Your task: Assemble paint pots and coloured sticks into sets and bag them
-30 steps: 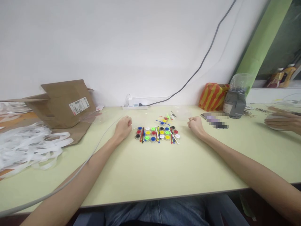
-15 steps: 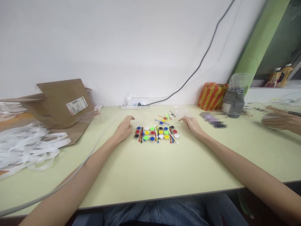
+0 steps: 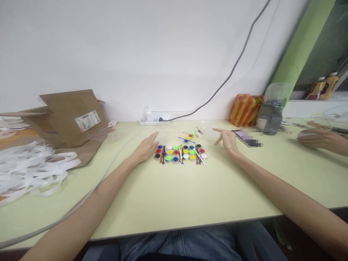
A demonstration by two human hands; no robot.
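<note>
Both hands are open and hold nothing. The left hand (image 3: 145,148) is just beside the small jars (image 3: 179,153) on the table (image 3: 174,195), and the right hand (image 3: 227,142) is near them. A careless bump could knock the jars and sticks (image 3: 163,154) out of their neat rows.

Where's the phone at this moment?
In the head view, the phone lies on the tabletop just right of the right hand and left of the grey bag.

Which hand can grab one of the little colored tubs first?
Probably the left hand: it lies open right beside the rows of round tubs with coloured lids. The right hand is farther from them, next to the phone.
</note>
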